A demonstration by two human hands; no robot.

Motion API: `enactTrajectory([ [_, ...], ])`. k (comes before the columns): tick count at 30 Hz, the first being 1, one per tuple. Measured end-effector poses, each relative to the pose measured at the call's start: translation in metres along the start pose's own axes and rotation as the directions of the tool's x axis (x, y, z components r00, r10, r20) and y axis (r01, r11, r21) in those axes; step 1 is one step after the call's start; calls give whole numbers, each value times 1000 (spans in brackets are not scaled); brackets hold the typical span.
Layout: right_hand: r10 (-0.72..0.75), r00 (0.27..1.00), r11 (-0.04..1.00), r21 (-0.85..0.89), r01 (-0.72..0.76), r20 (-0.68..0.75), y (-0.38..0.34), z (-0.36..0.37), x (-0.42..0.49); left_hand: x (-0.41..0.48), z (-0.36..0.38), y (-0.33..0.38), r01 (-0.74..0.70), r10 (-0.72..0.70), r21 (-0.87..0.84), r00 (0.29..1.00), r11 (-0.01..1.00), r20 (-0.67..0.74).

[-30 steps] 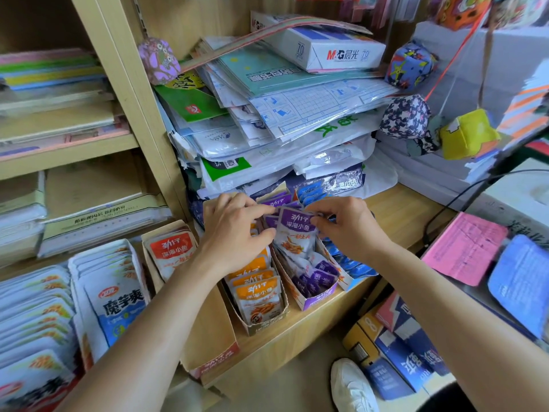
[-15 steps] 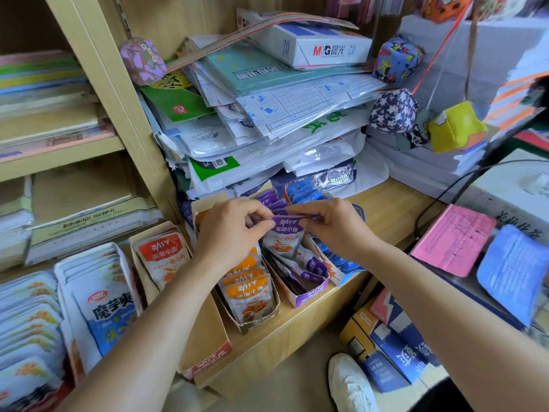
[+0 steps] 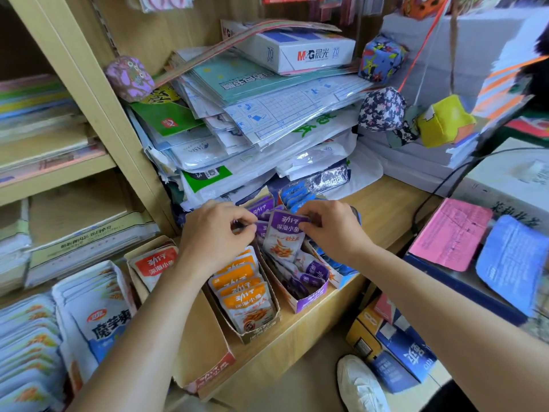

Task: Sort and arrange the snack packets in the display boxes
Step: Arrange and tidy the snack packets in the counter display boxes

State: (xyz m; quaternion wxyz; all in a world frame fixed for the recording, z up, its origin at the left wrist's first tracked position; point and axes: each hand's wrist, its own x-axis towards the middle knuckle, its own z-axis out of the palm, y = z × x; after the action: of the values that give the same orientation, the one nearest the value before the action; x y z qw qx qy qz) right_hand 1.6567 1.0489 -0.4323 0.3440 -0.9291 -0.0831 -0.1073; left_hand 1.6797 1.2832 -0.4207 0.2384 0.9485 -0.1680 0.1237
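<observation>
While pinched at its top right corner by right hand (image 3: 329, 233), purple packet (image 3: 285, 236) sits upright at frame centre, over purple display box (image 3: 309, 298). Left hand (image 3: 214, 236) curled too, pinching second purple packet (image 3: 261, 231) just left of it. Orange packets (image 3: 246, 298) boxed lower left, blue packets (image 3: 294, 194) just above.

The purple packet (image 3: 284, 237) I am holding reads 劲仔 over 深海小鱼, and I read the same two lines on the orange packets (image 3: 248, 303) just beside it and on the red packet (image 3: 154, 264) further left. The white-and-blue packets (image 3: 102, 325) at my far left say 魔芋爽 in big dark characters. Higher up, the white paper box (image 3: 300, 52) carries M&G 晨光 in red, with a 70 at each end of its side.
</observation>
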Motion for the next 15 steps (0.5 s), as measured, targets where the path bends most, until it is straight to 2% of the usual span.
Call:
enactTrajectory([
  [3,11,1000,999,32,-10,-16,-3,-1,1,1,5,8,-8,10,29,997,1000,-74],
  [6,30,999,997,68,-28,-33,-3,-4,2,4,10,9,59,-64,-49,990,997,-127],
  [8,30,999,996,80,-27,-32,-4,-4,1,5,13,9,82,-85,-24,986,996,-144],
  [12,28,999,996,83,-26,-34,-6,-3,2,8,14,8,83,-79,27,989,996,-127],
  [15,15,1000,996,85,-14,-19,-7,-3,3,8,8,5,76,-75,14,996,997,-53],
])
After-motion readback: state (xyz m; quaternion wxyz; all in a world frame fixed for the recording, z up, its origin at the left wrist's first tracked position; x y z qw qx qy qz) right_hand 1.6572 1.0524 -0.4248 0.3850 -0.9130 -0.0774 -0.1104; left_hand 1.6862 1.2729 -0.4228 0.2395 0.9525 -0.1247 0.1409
